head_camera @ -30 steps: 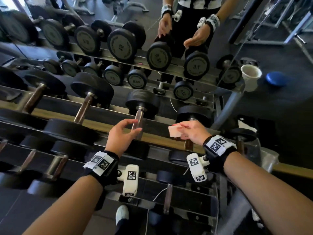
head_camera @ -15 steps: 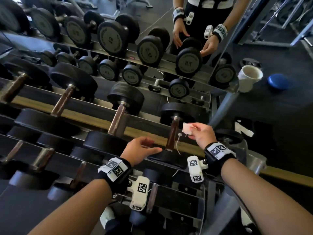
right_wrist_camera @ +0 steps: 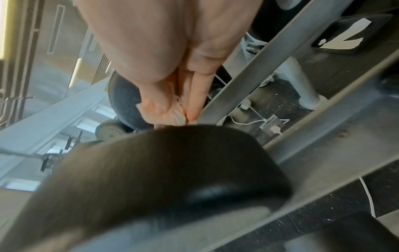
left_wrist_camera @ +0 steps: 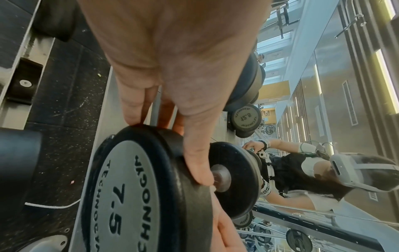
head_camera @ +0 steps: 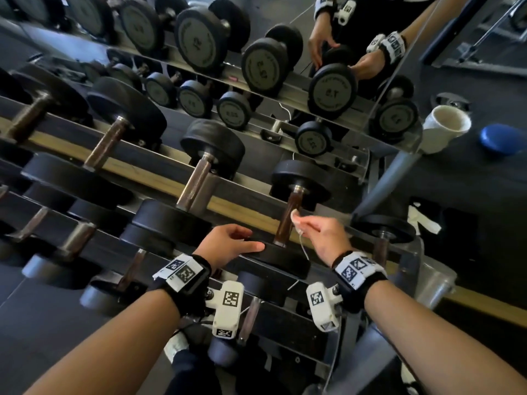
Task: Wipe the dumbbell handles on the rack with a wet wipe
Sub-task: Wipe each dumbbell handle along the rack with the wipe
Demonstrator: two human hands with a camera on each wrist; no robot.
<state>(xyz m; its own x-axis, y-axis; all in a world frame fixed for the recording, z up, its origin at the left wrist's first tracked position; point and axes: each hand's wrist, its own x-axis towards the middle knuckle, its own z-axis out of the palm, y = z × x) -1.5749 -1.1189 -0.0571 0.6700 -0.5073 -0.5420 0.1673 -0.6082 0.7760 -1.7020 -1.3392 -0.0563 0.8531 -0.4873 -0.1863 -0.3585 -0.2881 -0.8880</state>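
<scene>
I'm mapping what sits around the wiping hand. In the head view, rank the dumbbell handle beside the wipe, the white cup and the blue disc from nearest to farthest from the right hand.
1. Dumbbell handle: just left of the right hand, which pinches the wet wipe at it.
2. White cup: beyond the hand, up and right, by the rack's end.
3. Blue disc: on the floor, farther right than the cup.

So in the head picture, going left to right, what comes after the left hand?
Left hand → brown handle → wipe → right hand → white cup → blue disc.
</scene>
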